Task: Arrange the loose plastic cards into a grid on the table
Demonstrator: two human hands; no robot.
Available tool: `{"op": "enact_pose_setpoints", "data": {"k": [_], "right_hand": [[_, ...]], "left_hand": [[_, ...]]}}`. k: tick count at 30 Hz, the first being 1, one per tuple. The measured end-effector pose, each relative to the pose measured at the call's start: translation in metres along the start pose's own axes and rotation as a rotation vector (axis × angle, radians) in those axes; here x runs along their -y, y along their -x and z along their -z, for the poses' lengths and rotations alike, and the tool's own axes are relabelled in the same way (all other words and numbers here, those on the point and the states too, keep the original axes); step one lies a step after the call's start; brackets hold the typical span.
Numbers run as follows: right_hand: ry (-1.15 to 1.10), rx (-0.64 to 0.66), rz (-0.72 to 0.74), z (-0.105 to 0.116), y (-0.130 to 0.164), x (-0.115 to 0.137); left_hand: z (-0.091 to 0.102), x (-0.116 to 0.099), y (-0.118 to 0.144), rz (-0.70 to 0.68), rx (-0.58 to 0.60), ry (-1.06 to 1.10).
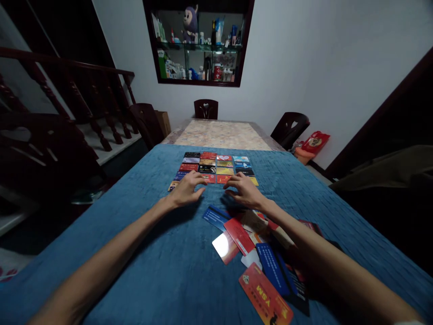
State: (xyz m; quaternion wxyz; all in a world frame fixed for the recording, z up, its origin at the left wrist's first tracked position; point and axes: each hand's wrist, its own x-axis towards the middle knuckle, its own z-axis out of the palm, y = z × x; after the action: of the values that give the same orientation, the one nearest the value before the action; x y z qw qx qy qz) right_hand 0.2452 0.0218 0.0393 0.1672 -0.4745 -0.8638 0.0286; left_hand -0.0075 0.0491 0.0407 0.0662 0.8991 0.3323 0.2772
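Note:
Several columns of cards lie in a grid across the table, among them a black card, a yellow card and a red-and-white card with a heart. My left hand rests at the near left of the grid, thumb apart from the fingers, its fingertips by an orange-red card. At the near right, my right hand has its fingers spread and bent beside another orange-red card. Both hands appear to hold nothing; they partly cover the nearest cards. Whether the fingertips press on cards I cannot tell.
A loose, overlapping card pile lies under my right forearm, with a red card, a blue card and an orange YSM card. A blue cloth covers the table. Chairs stand around it; a display cabinet is beyond.

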Motion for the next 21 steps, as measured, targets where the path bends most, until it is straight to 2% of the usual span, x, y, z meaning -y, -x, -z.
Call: {"op": "enact_pose_setpoints", "data": {"k": [5, 10, 15, 21], "right_hand": [[-0.024, -0.027, 0.022, 0.001, 0.023, -0.010], [-0.067, -0.075, 0.060, 0.003, 0.032, -0.006], [-0.064, -0.046, 0.105, 0.004, 0.033, 0.000], [-0.056, -0.002, 0.134, 0.006, 0.035, 0.003]], "left_hand": [[-0.019, -0.049, 0.016, -0.161, 0.169, 0.173], [-0.032, -0.081, 0.028, -0.246, 0.294, 0.281], [-0.038, -0.092, 0.033, -0.288, 0.422, 0.222], [-0.032, -0.086, 0.034, -0.308, 0.394, 0.143]]}}
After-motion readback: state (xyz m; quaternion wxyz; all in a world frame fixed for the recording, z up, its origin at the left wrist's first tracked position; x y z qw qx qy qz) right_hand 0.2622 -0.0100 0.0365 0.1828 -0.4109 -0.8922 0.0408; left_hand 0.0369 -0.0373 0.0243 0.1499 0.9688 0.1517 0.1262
